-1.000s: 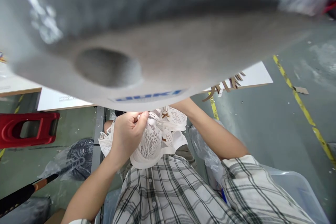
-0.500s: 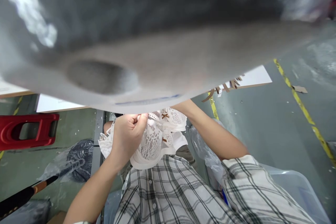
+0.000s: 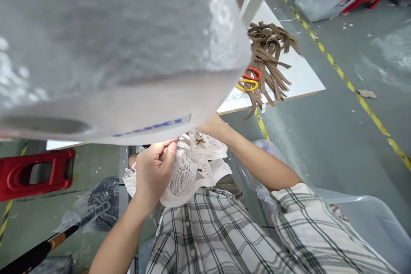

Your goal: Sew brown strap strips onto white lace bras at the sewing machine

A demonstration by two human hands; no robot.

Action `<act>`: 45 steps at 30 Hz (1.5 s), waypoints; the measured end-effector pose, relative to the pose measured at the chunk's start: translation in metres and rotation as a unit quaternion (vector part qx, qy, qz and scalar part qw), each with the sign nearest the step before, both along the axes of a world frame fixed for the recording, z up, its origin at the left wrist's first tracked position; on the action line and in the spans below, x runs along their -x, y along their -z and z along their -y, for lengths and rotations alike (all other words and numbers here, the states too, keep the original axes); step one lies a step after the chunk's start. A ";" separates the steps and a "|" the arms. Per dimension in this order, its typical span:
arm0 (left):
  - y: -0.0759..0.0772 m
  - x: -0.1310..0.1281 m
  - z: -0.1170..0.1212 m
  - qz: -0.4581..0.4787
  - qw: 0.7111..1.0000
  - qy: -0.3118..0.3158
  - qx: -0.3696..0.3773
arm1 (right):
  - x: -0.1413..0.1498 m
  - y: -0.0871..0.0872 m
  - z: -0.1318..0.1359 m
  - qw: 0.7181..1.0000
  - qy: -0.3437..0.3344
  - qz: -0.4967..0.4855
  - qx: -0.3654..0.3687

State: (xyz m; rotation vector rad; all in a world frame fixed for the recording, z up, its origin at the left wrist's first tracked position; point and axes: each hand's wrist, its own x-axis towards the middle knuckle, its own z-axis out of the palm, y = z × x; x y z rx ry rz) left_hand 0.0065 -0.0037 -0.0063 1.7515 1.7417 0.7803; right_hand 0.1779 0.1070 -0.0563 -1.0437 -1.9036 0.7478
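A white lace bra (image 3: 184, 175) with small brown bows hangs in front of my lap, below the sewing machine head (image 3: 144, 98). My left hand (image 3: 156, 162) pinches the bra's upper edge between thumb and fingers. My right hand (image 3: 210, 126) reaches in from the right above the lace, and its fingers are hidden behind the machine head. The machine's underside also covers the needle area, so what the right fingers do there does not show.
On the white table (image 3: 306, 79) lie brown fabric strips (image 3: 272, 58) and scissors (image 3: 252, 79) with red and yellow handles. A red stool (image 3: 14, 175) stands at left. Clear plastic bins (image 3: 369, 218) sit at lower right and far right. A plastic bag (image 3: 102, 201) lies at left.
My view has shifted: the machine head now sits further left, uncovering the scissors, strips and far bin. The left hand keeps its pinch on the bra; the right forearm has moved slightly left.
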 end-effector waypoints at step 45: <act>0.027 0.011 0.010 -0.043 0.992 -0.014 -0.115 | -0.002 -0.009 0.011 0.996 -0.020 -0.075 0.046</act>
